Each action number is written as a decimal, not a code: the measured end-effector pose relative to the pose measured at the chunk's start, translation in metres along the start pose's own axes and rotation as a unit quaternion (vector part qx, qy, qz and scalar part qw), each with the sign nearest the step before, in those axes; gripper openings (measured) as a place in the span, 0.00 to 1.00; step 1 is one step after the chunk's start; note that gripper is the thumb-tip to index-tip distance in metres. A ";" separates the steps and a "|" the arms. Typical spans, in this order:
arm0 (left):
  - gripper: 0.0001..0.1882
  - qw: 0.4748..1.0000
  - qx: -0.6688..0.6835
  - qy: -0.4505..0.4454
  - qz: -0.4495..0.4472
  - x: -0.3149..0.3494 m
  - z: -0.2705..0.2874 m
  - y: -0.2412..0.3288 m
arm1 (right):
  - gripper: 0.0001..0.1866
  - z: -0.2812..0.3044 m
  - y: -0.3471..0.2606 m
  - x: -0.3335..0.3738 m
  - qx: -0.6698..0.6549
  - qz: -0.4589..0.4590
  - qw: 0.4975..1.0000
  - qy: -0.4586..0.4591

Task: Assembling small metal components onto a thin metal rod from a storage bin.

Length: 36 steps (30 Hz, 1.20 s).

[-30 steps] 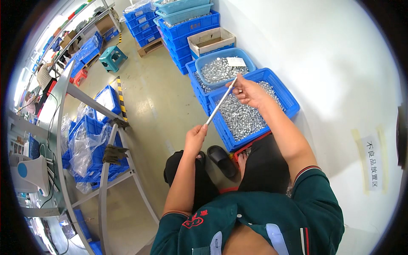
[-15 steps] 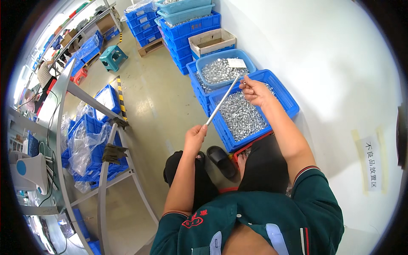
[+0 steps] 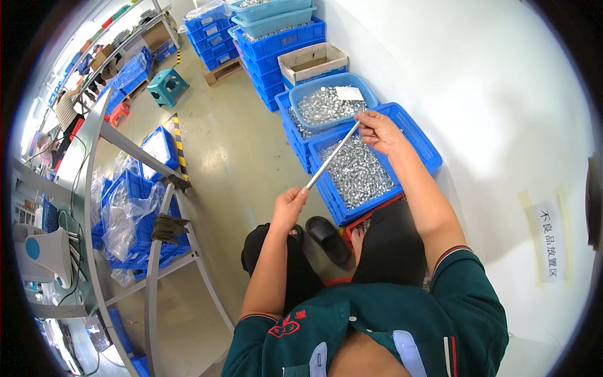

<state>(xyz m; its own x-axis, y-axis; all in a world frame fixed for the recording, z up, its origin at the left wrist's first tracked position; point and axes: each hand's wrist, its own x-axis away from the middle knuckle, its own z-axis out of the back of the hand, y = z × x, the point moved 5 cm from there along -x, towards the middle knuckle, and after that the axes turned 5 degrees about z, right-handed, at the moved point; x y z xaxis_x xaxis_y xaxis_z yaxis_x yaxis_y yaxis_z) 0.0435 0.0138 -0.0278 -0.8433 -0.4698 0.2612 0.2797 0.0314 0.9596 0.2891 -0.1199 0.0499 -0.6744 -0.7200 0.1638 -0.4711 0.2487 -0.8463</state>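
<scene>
My left hand (image 3: 291, 206) is closed around the lower end of a thin, straight silver rod (image 3: 331, 157), which slants up to the right. At its upper tip, my right hand (image 3: 379, 131) is closed in a pinch; whether a small part sits between those fingertips is too small to make out. Below the rod and my right hand stands a blue crate (image 3: 419, 144) full of small shiny metal parts (image 3: 359, 173). Just behind it, a lighter blue basin (image 3: 367, 86) holds similar metal pieces and a white paper slip (image 3: 349, 93).
Farther back are stacked blue crates (image 3: 267, 63) and an open carton (image 3: 339, 53) along the white wall (image 3: 477, 75). A metal-framed table (image 3: 94, 151) and plastic-wrapped crates (image 3: 135, 213) stand at left. A green stool (image 3: 167, 87) is beyond. A black slipper (image 3: 327, 240) lies by my feet.
My right fingertips have come onto the rod's upper tip, which stuck out past them before. The rod has dipped slightly; my left hand stays nearly in place.
</scene>
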 end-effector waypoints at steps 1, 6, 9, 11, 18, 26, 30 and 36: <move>0.18 1.000 -0.016 0.007 0.004 0.001 0.002 0.001 | 0.09 -0.003 -0.007 0.002 0.098 0.041 0.994 -0.004; 0.20 0.999 -0.037 0.008 0.023 0.001 0.002 0.002 | 0.09 -0.022 0.012 0.010 0.168 -0.076 0.979 -0.089; 0.19 0.999 -0.004 0.021 0.024 -0.002 0.004 0.000 | 0.09 -0.043 0.035 0.014 0.091 -0.159 0.976 -0.118; 0.20 0.998 0.036 0.036 0.043 -0.004 0.004 -0.003 | 0.08 -0.033 0.039 0.008 0.024 -0.165 0.983 -0.071; 0.18 0.996 0.050 0.039 0.069 -0.003 0.001 0.002 | 0.09 0.035 0.040 -0.020 -0.236 -0.132 0.954 0.133; 0.18 0.994 0.081 0.019 0.077 -0.001 0.001 0.004 | 0.12 0.040 0.039 -0.017 -0.168 -0.089 0.974 0.126; 0.18 0.994 0.081 0.021 0.063 0.000 0.004 0.002 | 0.09 0.029 0.030 -0.012 -0.116 -0.063 0.988 0.082; 0.18 0.997 0.046 0.040 0.040 0.000 0.002 0.003 | 0.08 0.029 0.024 -0.013 -0.091 -0.086 0.991 0.055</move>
<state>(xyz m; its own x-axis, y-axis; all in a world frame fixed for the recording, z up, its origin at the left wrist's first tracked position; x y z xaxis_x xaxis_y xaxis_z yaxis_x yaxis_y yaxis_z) 0.0437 0.0153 -0.0245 -0.7795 -0.5316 0.3314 0.2984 0.1502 0.9426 0.3031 -0.1237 0.0127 -0.6283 -0.6897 0.3598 -0.6724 0.2489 -0.6971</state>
